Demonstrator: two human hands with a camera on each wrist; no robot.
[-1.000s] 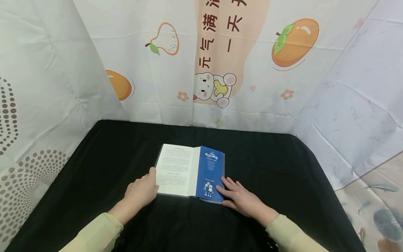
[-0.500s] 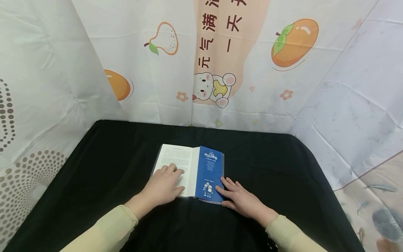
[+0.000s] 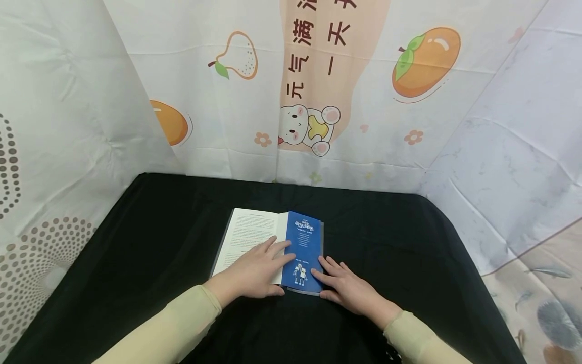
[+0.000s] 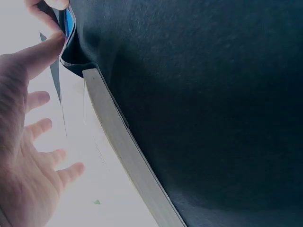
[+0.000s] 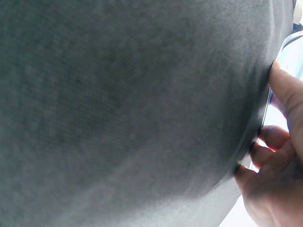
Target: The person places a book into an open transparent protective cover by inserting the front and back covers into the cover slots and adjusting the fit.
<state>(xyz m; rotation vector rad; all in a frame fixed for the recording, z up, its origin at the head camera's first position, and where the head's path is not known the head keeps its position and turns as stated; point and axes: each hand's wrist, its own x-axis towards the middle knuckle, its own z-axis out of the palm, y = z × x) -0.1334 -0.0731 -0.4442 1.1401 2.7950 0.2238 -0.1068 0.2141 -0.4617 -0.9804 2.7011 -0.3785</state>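
Observation:
An open book (image 3: pixel 249 230) lies on the black cloth, a white printed page on its left and a blue cover flap (image 3: pixel 303 247) with white figures on its right. My left hand (image 3: pixel 256 268) reaches across the lower part of the white page, its fingertips near the crease beside the flap. In the left wrist view the fingers of the left hand (image 4: pixel 28 137) are spread, and the book's thick page edge (image 4: pixel 128 151) shows. My right hand (image 3: pixel 347 288) rests with extended fingers on the right edge of the blue flap; the right wrist view shows its fingertips (image 5: pixel 244 172) along that edge.
Black cloth (image 3: pixel 391 242) covers the table around the book. A white curtain (image 3: pixel 359 167) with printed fruit, a bear and lettering hangs behind the table. Patterned cloths hang at the left (image 3: pixel 73 126) and right (image 3: pixel 523 151) sides.
My left hand has left the book's left edge and moved right across the white page to the crease. The right hand and the book have stayed in place.

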